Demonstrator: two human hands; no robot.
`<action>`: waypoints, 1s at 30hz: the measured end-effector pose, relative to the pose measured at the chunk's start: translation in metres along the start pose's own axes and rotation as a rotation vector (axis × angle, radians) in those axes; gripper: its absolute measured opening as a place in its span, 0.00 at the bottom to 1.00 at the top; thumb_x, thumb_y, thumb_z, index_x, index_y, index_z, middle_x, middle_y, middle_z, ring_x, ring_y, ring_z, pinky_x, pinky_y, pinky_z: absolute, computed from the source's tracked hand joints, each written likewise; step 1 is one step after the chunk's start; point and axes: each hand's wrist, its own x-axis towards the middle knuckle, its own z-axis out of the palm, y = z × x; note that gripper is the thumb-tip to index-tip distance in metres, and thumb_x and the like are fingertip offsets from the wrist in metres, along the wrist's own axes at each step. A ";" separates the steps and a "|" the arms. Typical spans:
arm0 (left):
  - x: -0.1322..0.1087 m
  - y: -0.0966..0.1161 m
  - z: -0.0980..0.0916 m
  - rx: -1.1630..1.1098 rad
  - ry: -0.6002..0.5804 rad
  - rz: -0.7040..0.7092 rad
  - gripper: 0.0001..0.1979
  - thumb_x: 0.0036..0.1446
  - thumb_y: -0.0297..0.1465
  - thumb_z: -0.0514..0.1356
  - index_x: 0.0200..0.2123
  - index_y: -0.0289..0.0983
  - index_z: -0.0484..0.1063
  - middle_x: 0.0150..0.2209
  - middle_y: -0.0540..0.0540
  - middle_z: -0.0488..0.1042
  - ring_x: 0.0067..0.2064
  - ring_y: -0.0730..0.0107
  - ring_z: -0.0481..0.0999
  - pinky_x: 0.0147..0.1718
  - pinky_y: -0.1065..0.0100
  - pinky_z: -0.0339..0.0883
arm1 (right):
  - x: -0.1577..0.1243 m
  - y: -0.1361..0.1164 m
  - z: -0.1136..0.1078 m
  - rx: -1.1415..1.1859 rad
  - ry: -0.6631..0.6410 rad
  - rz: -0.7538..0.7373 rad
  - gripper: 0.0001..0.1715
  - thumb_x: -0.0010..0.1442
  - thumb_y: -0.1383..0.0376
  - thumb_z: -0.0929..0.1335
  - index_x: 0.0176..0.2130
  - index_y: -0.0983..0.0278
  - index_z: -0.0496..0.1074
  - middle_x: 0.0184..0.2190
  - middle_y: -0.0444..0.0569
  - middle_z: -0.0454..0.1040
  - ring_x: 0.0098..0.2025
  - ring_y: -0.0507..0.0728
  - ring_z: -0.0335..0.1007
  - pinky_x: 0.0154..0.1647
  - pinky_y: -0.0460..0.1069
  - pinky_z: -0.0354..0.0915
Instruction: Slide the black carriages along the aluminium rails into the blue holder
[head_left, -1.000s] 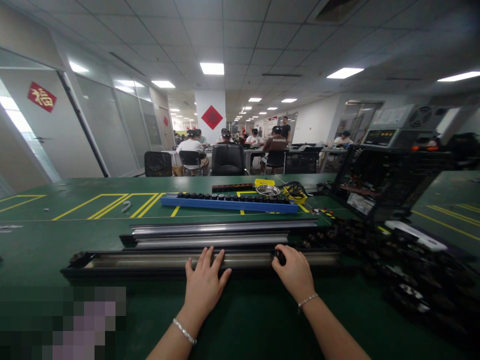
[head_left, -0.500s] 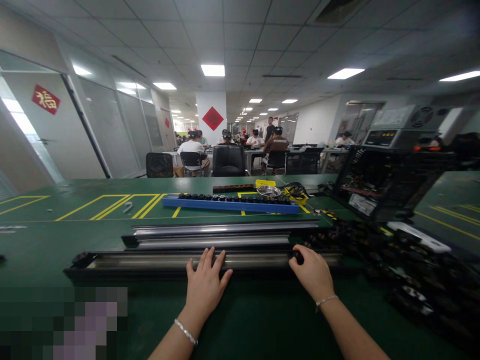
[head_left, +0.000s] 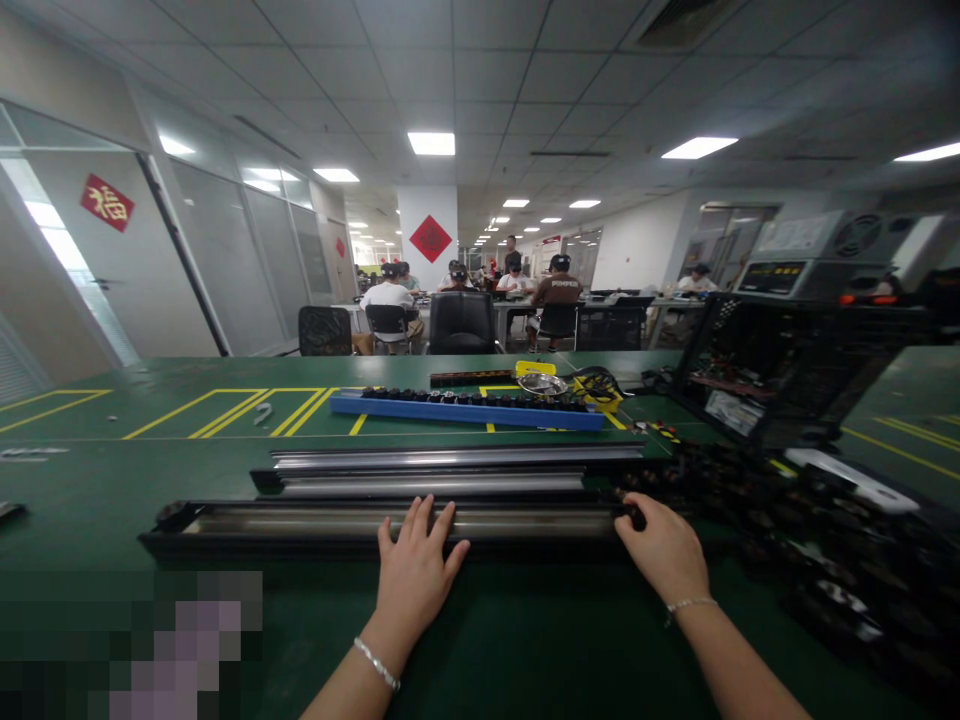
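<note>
A long black tray with a dull metal strip along it (head_left: pixel 292 522) lies crosswise on the green table in front of me. My left hand (head_left: pixel 417 565) rests on its middle with the fingers spread. Over the tray's right part, my right hand (head_left: pixel 670 552) pinches a small black part (head_left: pixel 637 517), mostly covered by the fingers, so its kind is unclear. Another dark piece (head_left: pixel 174 514) sits at the tray's left end. Just behind lie two more long black rails with shiny strips, a nearer rail (head_left: pixel 450 483) and a farther rail (head_left: pixel 450 457).
Farther back is a blue rail (head_left: pixel 465 411) lined with several black parts. Near it are a round metal dish (head_left: pixel 542 384) and yellow items. A heap of dark parts (head_left: pixel 810 540) covers the right side, below an opened computer case (head_left: pixel 780 370). Several people sit at far tables.
My right hand has slid to the right along the tray with the small black part in its fingers. My left hand stays on the tray's middle. The view has shifted slightly.
</note>
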 end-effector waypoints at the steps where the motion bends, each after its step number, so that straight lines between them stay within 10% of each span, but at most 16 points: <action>1: 0.000 0.000 0.000 0.000 -0.003 0.002 0.23 0.59 0.43 0.48 0.57 0.46 0.60 0.59 0.40 0.61 0.61 0.50 0.57 0.52 0.42 0.48 | 0.001 0.003 0.000 -0.004 -0.003 0.004 0.19 0.51 0.61 0.60 0.41 0.61 0.71 0.41 0.50 0.74 0.44 0.59 0.68 0.46 0.53 0.60; 30: 0.000 0.000 -0.004 0.013 -0.030 -0.006 0.24 0.59 0.43 0.47 0.57 0.47 0.60 0.60 0.41 0.60 0.61 0.51 0.55 0.52 0.44 0.49 | 0.008 0.039 0.000 -0.013 0.000 0.214 0.20 0.52 0.58 0.58 0.42 0.58 0.70 0.43 0.52 0.71 0.50 0.65 0.62 0.50 0.68 0.51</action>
